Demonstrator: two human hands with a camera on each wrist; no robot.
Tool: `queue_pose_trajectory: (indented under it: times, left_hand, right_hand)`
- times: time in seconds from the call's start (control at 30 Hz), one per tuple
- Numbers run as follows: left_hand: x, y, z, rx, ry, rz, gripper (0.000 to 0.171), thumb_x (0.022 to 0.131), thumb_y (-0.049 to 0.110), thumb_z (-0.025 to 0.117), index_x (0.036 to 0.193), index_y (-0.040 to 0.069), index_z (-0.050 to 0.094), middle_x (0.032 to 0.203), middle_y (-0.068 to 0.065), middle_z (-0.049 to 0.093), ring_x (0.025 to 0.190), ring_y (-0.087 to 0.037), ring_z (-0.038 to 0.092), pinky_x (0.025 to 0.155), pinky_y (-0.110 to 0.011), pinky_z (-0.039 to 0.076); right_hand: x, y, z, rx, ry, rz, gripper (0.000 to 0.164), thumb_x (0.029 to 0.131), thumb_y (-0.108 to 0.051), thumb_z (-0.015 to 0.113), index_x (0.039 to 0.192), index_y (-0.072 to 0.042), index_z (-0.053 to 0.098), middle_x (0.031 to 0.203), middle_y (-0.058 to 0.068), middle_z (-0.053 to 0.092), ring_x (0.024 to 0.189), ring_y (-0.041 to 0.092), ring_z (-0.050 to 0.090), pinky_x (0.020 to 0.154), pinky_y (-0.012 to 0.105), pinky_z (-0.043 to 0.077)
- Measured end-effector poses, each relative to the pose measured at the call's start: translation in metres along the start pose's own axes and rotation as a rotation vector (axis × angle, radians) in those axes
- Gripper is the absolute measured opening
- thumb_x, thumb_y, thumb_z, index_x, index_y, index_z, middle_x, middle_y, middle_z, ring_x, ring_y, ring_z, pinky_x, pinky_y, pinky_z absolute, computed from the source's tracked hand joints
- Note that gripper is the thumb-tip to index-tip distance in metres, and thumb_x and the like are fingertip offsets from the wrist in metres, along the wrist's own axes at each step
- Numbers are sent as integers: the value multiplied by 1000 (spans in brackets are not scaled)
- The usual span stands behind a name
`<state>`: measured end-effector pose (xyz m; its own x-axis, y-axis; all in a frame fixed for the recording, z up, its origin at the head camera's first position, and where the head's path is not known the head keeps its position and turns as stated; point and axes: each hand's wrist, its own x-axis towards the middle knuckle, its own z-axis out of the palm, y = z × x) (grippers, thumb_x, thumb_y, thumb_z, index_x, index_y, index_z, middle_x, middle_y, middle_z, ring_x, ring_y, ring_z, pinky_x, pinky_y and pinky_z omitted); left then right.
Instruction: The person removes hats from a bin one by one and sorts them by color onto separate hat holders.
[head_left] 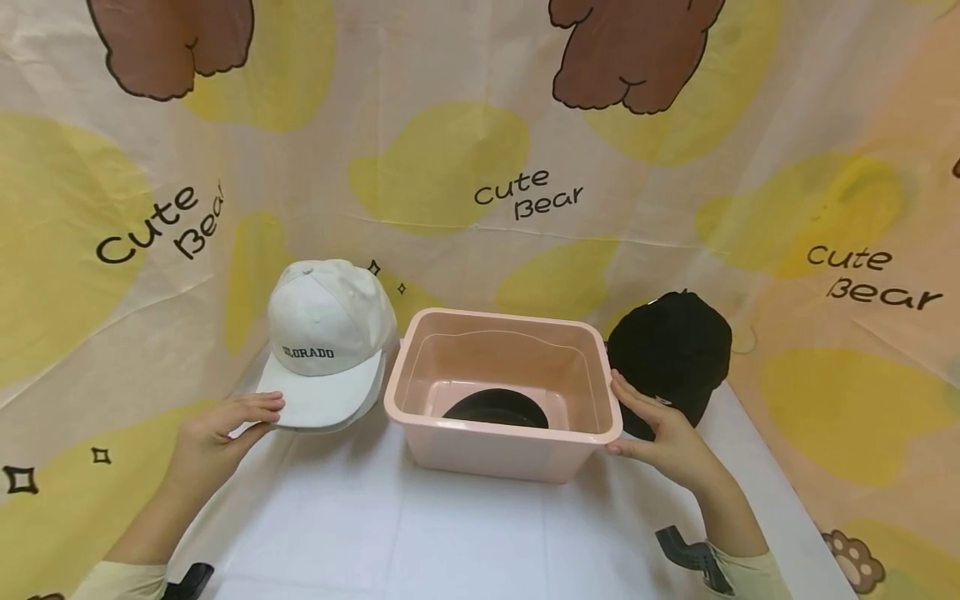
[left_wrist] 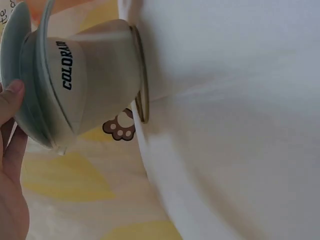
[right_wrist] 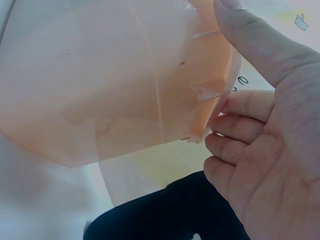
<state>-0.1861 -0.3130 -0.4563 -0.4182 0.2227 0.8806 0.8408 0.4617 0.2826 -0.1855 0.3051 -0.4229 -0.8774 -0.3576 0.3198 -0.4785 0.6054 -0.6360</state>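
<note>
A yellow and beige printed cloth (head_left: 420, 187) with brown bears and "cute Bear" lettering hung behind a white-covered table (head_left: 360, 533). On the table stood one pale pink plastic tub (head_left: 495, 454), upright and open-topped, with one black rounded item (head_left: 495, 407) in its bottom; the front wall hid part of that item, so I could not tell whether it was a cap. To the left of the tub sat the white baseball caps (head_left: 322, 308), the upper one lettered across the front; more than one brim showed in the left wrist view, making at least two caps, though the exact number could not be told. Just beyond the tub's right end was a black baseball cap (head_left: 667, 350), partly behind the person's fingers. Two hands were at work. The left hand (head_left: 213, 429) pinched the edge of a white brim, thumb on one face and fingers on the other. The right hand (head_left: 671, 442) was at the tub's near right corner, its fingers close together and slightly bent, the thumb spread well apart from them, tips touching the tub. Each wrist bore a black bracket (head_left: 686, 550), two in all.
</note>
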Motion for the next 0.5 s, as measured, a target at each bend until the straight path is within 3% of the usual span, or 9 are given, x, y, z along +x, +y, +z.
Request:
queue_pose_trajectory:
  times: [0.07, 0.13, 0.3, 0.37, 0.43, 0.5]
  left_hand:
    - [-4, -5, 0, 45, -4, 29, 24, 90, 20, 79, 89, -5, 78, 99, -19, 77, 113, -9, 70, 102, -16, 51]
    - [-8, -9, 0, 90, -13, 41, 41, 94, 36, 72, 92, -4, 78, 102, -20, 77, 116, -9, 69, 104, -16, 50]
    - [-10, -11, -8, 143, -70, -39, 50, 91, 47, 71, 103, -2, 78, 109, -21, 76, 121, -5, 65, 107, -12, 46]
    - [-9, -10, -13, 146, -111, -116, 44, 87, 39, 77, 108, 0, 78, 113, -19, 75, 122, 0, 63, 106, -9, 44]
    - [-6, -7, -17, 147, -145, -197, 38, 82, 21, 85, 112, 0, 77, 115, -17, 75, 122, 5, 61, 104, -6, 44]
    - [-3, -4, -20, 121, -159, -291, 44, 73, 0, 89, 114, 0, 75, 117, -15, 75, 120, 9, 61, 101, -5, 45]
  right_hand:
    - [0, 0, 0, -2, -1, -5, 95, 75, -22, 91, 156, -13, 43, 164, 10, 35, 148, 39, 34, 107, 66, 39]
    - [1, 1, 0, -1, -1, -7, 95, 75, -22, 91, 156, -13, 43, 164, 10, 35, 147, 40, 34, 107, 66, 40]
    - [1, 1, 0, 6, -3, -2, 95, 76, -23, 91, 156, -14, 42, 164, 8, 34, 147, 43, 34, 107, 67, 39]
    - [1, 1, 0, 7, -5, 1, 94, 76, -22, 91, 157, -14, 42, 165, 8, 34, 147, 44, 33, 107, 68, 39]
    - [0, 1, 0, 7, -6, 4, 94, 76, -23, 91, 157, -14, 42, 165, 7, 34, 148, 43, 33, 107, 67, 39]
    - [0, 1, 0, 8, -7, 4, 95, 76, -23, 91, 157, -14, 42, 165, 7, 34, 148, 41, 33, 108, 66, 39]
